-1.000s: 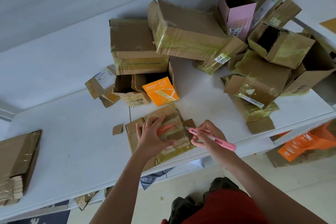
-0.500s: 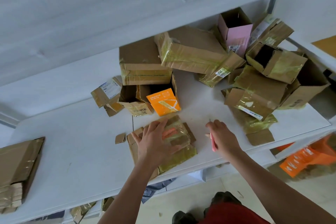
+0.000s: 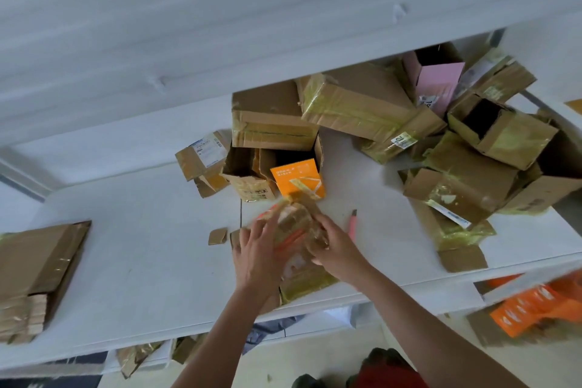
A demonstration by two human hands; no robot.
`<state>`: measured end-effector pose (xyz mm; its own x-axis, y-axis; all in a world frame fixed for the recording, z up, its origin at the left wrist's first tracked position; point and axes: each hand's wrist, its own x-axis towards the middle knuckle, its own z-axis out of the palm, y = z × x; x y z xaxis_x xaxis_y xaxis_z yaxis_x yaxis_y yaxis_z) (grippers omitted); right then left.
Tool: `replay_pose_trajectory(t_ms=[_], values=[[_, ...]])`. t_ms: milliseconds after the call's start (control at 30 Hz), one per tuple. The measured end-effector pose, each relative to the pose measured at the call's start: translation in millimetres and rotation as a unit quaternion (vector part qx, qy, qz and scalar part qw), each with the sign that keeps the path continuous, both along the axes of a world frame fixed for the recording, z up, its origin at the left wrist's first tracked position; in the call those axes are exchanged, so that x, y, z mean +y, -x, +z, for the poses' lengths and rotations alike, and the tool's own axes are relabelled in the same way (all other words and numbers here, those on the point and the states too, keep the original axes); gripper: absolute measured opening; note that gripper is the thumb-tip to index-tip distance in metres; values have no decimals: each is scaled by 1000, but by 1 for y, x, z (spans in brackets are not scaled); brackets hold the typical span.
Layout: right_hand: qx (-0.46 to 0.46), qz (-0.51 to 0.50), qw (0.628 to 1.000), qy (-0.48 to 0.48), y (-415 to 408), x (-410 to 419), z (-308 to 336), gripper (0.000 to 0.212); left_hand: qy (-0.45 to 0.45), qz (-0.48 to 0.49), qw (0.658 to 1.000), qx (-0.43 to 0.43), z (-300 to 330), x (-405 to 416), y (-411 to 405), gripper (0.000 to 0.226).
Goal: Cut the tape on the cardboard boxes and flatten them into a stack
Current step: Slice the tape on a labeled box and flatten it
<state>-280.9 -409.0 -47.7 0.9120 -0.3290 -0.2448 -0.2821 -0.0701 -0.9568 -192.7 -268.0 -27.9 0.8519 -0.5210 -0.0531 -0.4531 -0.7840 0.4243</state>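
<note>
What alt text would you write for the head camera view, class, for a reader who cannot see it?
Both hands, left hand and right hand, grip a small taped cardboard box at the white table's near edge. A pink cutter lies beside them, unopened boxes behind, a flattened stack at left.

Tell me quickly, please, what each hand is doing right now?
Left hand: closed on the small taped box.
Right hand: closed on the same box; the pink cutter lies on the table.

Bare forearms without sleeves, red garment below, possibly shorts, blurred
</note>
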Motion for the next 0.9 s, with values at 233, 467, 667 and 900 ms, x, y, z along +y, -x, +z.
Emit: replay_pose_trajectory(t_ms=[233, 467, 667, 900], values=[[-119, -88, 977, 156, -13, 11, -1, 46, 118, 54, 989, 76, 13, 18, -25, 40], [-121, -85, 970, 194, -28, 23, 0, 60, 171, 132, 966, 145, 9, 25, -23, 27], [-101, -76, 946, 300, -34, 30, -8, 73, 169, 130, 965, 151, 4, 24, -20, 42], [-83, -91, 932, 340, -44, 39, -13, 76, 150, 129, 976, 93, 3, 29, -18, 11]])
